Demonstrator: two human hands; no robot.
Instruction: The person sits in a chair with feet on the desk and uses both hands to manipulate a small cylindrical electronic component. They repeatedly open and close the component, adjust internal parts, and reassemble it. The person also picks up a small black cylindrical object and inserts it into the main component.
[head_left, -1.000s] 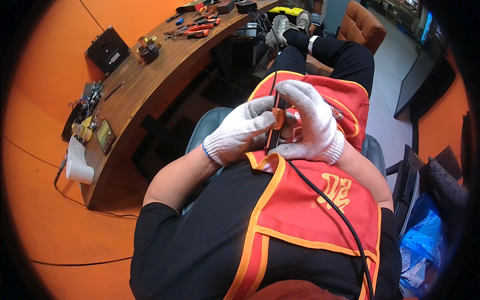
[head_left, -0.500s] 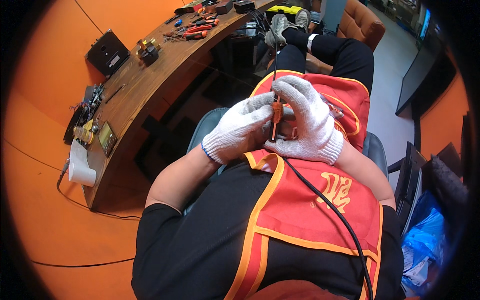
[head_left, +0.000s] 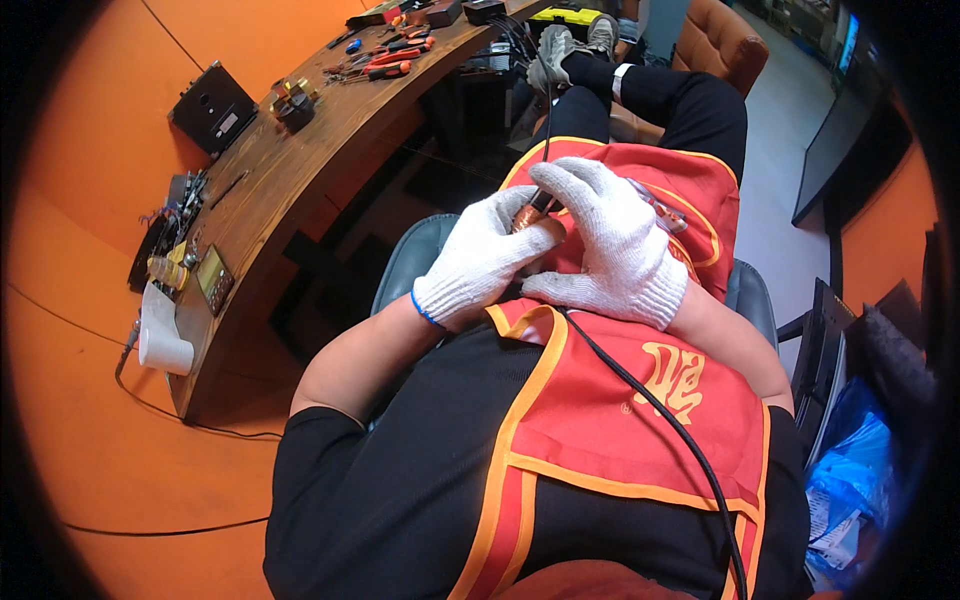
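Note:
Both my hands wear white knitted gloves and meet above my lap. My left hand (head_left: 478,255) is closed round a dark rod (head_left: 543,198) with a copper-coloured wire coil (head_left: 526,217) wound on it. The rod lies tilted, its upper end leaning right, and its lower part is hidden under the left thumb and fingers. My right hand (head_left: 612,240) curves round from the right, its bent fingertips against the rod's upper end. The right thumb sits lower, by the left palm; whether it presses on anything is hidden. A black cable (head_left: 549,120) passes just beyond the fingertips.
A red apron (head_left: 620,400) covers my front, with a thick black cable (head_left: 665,415) across it. At left, a curved wooden desk (head_left: 290,170) carries pliers (head_left: 390,70), a paper roll (head_left: 165,335) and a calculator (head_left: 213,278). A blue plastic bag (head_left: 850,450) lies at lower right.
The rod has gone from nearly upright to tilted, with its coil further left. My left fingers now cover its lower end, which showed before. The right fingertips have shifted slightly left.

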